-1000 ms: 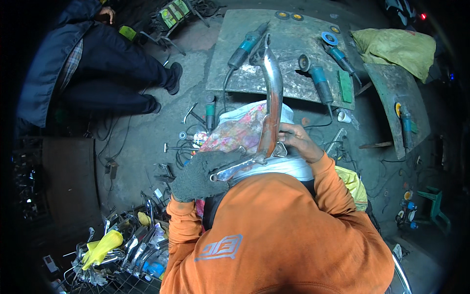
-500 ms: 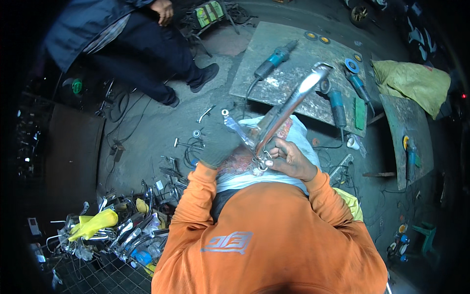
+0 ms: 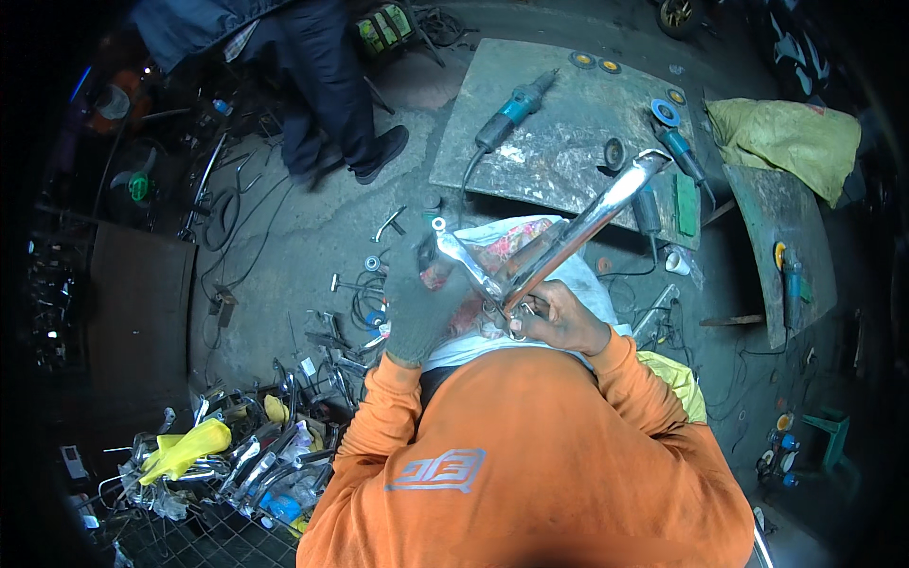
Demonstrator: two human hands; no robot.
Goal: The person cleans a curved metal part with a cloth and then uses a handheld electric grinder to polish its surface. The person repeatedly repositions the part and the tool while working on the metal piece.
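Observation:
A polished chrome lever [image 3: 587, 224] rises tilted from my lap, its long arm pointing to the far right. A shorter arm [image 3: 464, 254] with a round eye at its tip branches off to the left. My bare right hand [image 3: 563, 320] is closed around the joined lower end of this lever. My left hand [image 3: 414, 308], in a dark grey glove, is beside the short arm; blur and shadow hide its fingers, and I cannot tell whether it touches the metal. Underneath, a whitish cloth with a red pattern [image 3: 573, 260] covers my lap.
A low board [image 3: 530, 175] ahead bears angle grinders [image 3: 516, 112] and discs. A yellow sack [image 3: 786, 142] is at the far right. Shiny metal parts and a yellow glove [image 3: 189, 450] are heaped at the lower left. Another person's legs [image 3: 331, 104] stand at the far left.
My left hand has shifted slightly left, away from the lever's joint. The lever's long arm tilts lower to the right. The other person's legs are now closer together.

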